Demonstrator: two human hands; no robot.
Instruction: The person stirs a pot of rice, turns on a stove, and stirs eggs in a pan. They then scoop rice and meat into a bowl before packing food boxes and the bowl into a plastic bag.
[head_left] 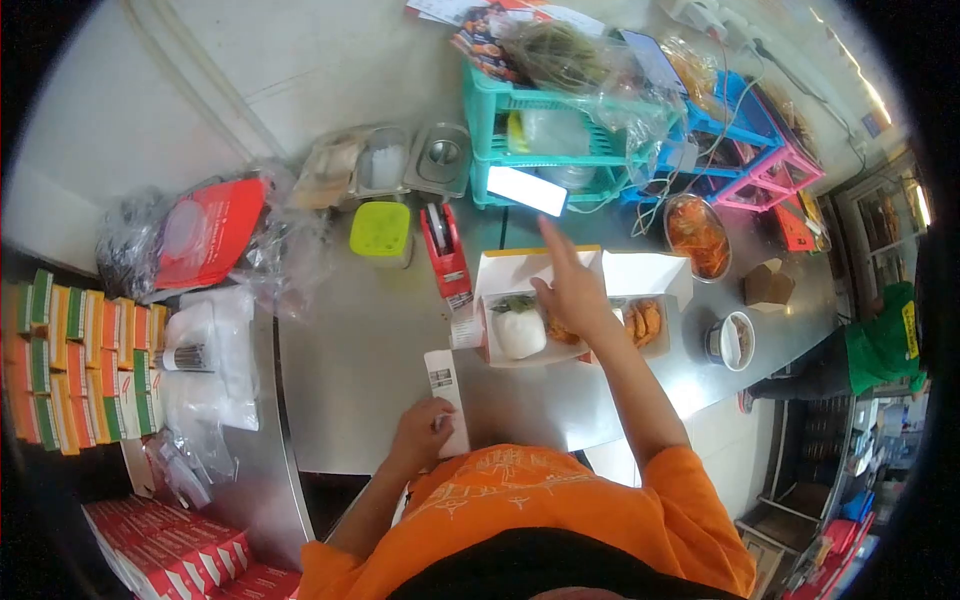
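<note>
My left hand [425, 432] is at the table's near edge, fingers curled at a long white printed paper slip [441, 372]. My right hand [575, 292] reaches over the food boxes, holding nothing, its index finger stretched toward a phone [527, 190] with a lit white screen and the thumb apart. Under that hand stands an open carton box [492, 352] with a mound of white rice [520, 334], dark greens [514, 303] and fried pieces. Right of it, a second open box [660, 350] holds fried pieces [645, 320], partly hidden by my forearm.
Left of the boxes are a red tape dispenser [446, 255] and a green-lidded tub [381, 232]. Behind stand teal [485, 140] and blue-pink racks. A bowl of orange shredded food [697, 236] and a white tub [729, 342] are rightward. A person in green [880, 345] is far right.
</note>
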